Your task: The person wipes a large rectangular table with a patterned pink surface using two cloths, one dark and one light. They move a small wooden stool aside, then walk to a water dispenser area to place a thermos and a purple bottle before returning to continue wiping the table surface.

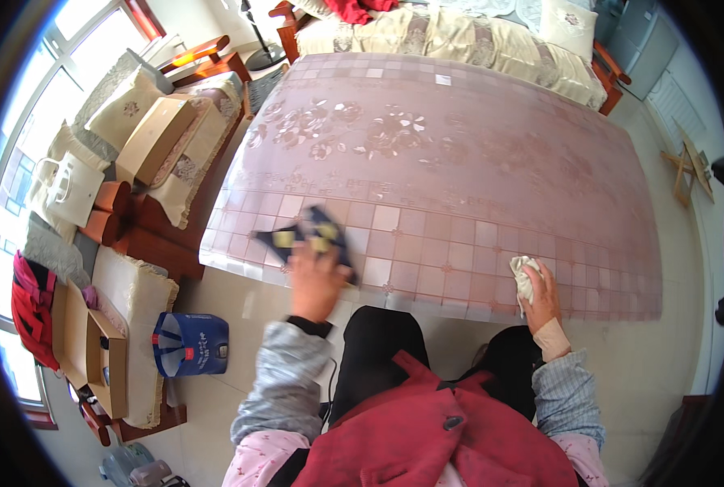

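Observation:
A dark blue cloth (pixel 342 240) with yellow patches lies spread near the front left of the table, its edges blurred. My left hand (pixel 317 281) has its fingers over the near part of this cloth and grips it. To the right, my right hand (pixel 543 298) holds a crumpled cream cloth (pixel 523 275) against the tabletop near the front edge. Under both cloths is a table covered with a clear, flower-and-check patterned plastic tablecloth (pixel 484 146).
Left of the table stand wooden sofas with an upright cardboard box (pixel 155 137), an open cardboard box (pixel 85 350) and a white handbag (pixel 73 192). A blue bag (pixel 193 345) stands on the tiled floor. Beyond the table is a covered sofa (pixel 435 39); a wooden folding stool (pixel 686 164) leans at right.

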### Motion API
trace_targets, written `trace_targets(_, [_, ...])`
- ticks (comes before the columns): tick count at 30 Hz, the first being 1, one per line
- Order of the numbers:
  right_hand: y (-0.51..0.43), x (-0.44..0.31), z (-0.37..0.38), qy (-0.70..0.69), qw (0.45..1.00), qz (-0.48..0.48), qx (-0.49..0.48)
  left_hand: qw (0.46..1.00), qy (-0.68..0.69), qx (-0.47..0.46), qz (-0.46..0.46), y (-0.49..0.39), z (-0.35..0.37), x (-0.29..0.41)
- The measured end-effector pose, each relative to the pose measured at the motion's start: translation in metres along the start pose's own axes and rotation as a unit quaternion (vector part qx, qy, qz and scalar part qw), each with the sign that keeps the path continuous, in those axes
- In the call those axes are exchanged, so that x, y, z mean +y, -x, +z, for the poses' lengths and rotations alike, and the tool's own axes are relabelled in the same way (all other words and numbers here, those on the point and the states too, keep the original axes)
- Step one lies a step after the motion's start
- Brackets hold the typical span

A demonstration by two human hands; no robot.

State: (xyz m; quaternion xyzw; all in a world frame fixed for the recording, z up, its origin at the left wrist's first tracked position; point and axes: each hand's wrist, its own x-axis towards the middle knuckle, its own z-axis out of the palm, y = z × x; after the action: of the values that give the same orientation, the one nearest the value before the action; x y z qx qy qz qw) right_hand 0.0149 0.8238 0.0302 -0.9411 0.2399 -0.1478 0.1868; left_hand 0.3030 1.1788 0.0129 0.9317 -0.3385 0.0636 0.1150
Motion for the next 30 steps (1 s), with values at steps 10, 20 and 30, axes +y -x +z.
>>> trace_targets(10, [0.022,-0.038,0.013,0.052,0.99,-0.121,-0.049,0.976,0.127,-0.012,0.175,0.001,-0.003,0.108])
trace_targets(20, [-0.125,0.048,-0.005,0.016,0.99,0.14,0.013,0.997,0.022,0.009,-0.07,-0.013,-0.005,-0.017])
trace_targets(30, [-0.117,-0.074,0.04,-0.273,0.943,-0.088,-0.168,0.997,0.04,-0.007,-0.072,-0.014,-0.013,-0.018])
